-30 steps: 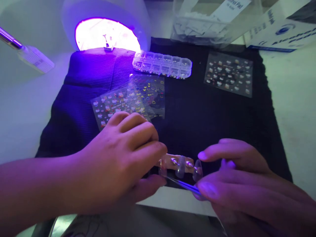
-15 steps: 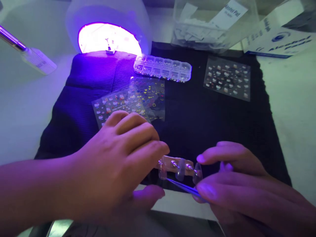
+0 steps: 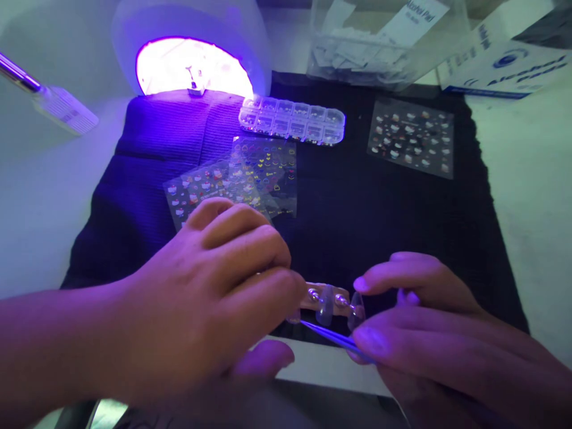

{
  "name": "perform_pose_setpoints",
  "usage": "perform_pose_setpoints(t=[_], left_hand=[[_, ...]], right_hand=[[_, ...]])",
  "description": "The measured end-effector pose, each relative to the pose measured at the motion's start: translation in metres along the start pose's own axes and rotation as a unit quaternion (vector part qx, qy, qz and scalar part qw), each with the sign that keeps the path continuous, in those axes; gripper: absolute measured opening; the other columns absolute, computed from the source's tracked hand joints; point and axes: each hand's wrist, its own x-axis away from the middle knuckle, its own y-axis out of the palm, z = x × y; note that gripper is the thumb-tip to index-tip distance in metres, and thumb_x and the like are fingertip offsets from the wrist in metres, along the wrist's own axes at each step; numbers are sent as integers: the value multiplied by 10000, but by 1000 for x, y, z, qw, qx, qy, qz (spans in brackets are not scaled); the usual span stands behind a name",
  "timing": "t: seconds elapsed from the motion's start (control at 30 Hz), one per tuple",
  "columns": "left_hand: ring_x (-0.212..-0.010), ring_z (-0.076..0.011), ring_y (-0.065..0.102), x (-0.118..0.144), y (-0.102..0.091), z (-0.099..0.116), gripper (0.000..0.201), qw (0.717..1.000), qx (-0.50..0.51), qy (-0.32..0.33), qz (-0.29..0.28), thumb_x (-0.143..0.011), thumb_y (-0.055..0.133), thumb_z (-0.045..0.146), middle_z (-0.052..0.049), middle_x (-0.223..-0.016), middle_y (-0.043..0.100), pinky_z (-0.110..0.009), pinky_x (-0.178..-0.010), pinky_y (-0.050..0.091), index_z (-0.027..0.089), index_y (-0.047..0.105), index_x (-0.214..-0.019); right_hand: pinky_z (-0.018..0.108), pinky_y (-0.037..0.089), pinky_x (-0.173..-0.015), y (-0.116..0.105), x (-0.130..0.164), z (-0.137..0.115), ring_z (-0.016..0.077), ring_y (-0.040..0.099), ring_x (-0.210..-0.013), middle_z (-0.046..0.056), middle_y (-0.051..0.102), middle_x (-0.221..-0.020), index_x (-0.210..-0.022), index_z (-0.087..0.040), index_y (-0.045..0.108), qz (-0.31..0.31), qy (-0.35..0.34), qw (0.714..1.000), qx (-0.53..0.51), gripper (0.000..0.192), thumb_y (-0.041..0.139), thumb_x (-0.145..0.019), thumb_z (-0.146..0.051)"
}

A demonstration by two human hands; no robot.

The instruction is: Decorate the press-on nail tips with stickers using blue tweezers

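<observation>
My left hand [image 3: 210,292] lies palm down at the front of the black mat [image 3: 393,220], its fingertips on the left end of a small beige nail-tip holder [image 3: 328,298] that carries clear false nail tips. My right hand [image 3: 429,333] pinches thin tweezers [image 3: 333,336]. Their point reaches under the nail tips, near my left fingertips. What the tweezer point touches is hidden.
A lit UV nail lamp [image 3: 192,53] glows purple at the back left. A clear compartment box [image 3: 292,119] of small decorations lies before it. Sticker sheets [image 3: 254,176] lie mid-mat, another sheet [image 3: 411,140] at the right. A clear bag [image 3: 379,42], a white box [image 3: 504,59] and a brush [image 3: 49,98] are behind.
My left hand has slid slightly right over the holder's left end, covering more of it. My right hand and the tweezers stay almost still.
</observation>
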Motion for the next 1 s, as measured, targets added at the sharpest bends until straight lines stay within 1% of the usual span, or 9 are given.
perform_pose_setpoints(t=[0.17,0.3,0.47,0.57,0.67,0.73,0.8,0.87,1.0], left_hand=[[-959,-259,563,2,-2,0,155,1000,-1,21,-6,-942,643,315,-59,-957,639,-490,-879,459,168,649,-992],[-942,-254,565,3,-4,0,151,999,-6,33,-14,-960,625,317,-61,-940,642,-487,-887,460,171,666,-955],[-955,-233,578,2,-4,-3,148,999,9,40,-21,-984,602,284,-43,-941,668,-469,-901,446,185,676,-902],[-940,-212,580,0,-1,-1,182,999,16,50,1,-986,555,215,-23,-926,682,-446,-897,435,193,703,-882],[-887,-162,593,-2,2,4,228,1000,16,22,14,-963,545,135,21,-850,681,-397,-918,430,208,707,-819],[-848,-128,598,-3,2,6,203,1000,20,5,8,-945,583,121,45,-826,679,-361,-928,427,207,695,-799],[-849,-117,604,-3,2,7,158,1000,29,0,-5,-936,617,124,52,-844,686,-351,-940,421,204,696,-825],[-864,-124,607,-3,2,6,152,999,32,5,-7,-934,625,125,51,-863,694,-361,-950,417,206,701,-830],[-871,-149,620,-4,1,5,187,1000,10,27,-5,-926,621,126,40,-838,697,-383,-933,430,224,713,-796]], right_hand=[[293,584,-607,1,-2,2,186,709,-776,-45,716,-646,-972,-289,732,22,9,1000,-9,231,732,-827,-109],[347,600,-728,1,0,1,181,710,-734,-55,716,-665,-977,-283,699,11,6,1000,-18,239,706,-837,-90],[382,574,-676,1,6,-2,221,718,-831,-19,728,-710,-986,-310,686,4,33,999,28,167,667,-905,-166],[398,586,-709,3,7,-3,215,712,-747,-38,694,-647,-998,-326,678,-9,43,999,17,183,661,-904,-169],[424,595,-747,5,4,-4,212,704,-675,-52,702,-647,-986,-331,669,-1,54,999,7,204,663,-890,-151],[419,597,-728,4,1,-4,210,706,-658,-56,716,-653,-945,-319,669,10,47,999,-11,218,671,-851,-122],[394,599,-701,3,-3,-4,198,708,-656,-62,726,-657,-919,-298,674,9,30,999,-29,250,687,-792,-84],[376,600,-690,1,-5,-3,196,712,-680,-56,728,-660,-910,-280,682,14,20,999,-37,264,691,-756,-66],[352,606,-687,2,-5,-3,190,714,-688,-50,727,-648,-874,-266,693,34,31,998,-51,216,689,-766,-79]])
